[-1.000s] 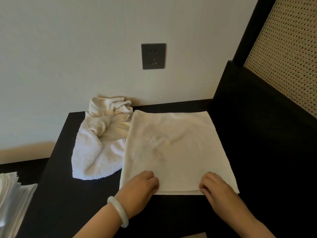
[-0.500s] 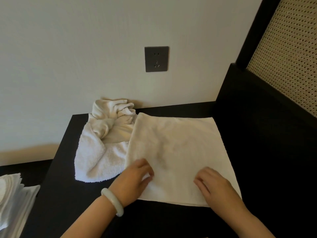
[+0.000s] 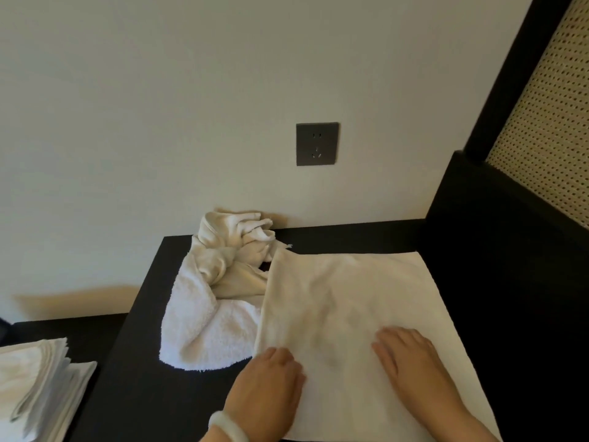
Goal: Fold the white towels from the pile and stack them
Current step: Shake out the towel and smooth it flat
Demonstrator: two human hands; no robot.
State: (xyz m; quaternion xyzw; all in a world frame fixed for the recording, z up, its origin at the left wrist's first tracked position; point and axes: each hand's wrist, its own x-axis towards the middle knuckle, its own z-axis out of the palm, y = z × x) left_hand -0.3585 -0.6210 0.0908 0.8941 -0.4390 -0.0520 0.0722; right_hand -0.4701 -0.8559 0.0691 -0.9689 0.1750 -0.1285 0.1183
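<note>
Left hand (image 3: 267,381) and right hand (image 3: 411,358) press flat, gripping nothing; spread towel (image 3: 350,288) looks light, limp, so pinch corners just outboard of each palm.

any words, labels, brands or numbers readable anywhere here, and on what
None can be read.
The dark grey square wall socket shows only its pin holes, no lettering.
The flat white towel, the crumpled white towel pile and the folded white stack show no tag or print.

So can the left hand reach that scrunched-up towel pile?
Probably yes. The left hand rests at the left edge of the flat towel, and the scrunched-up pile lies just beside it, with nothing between.
</note>
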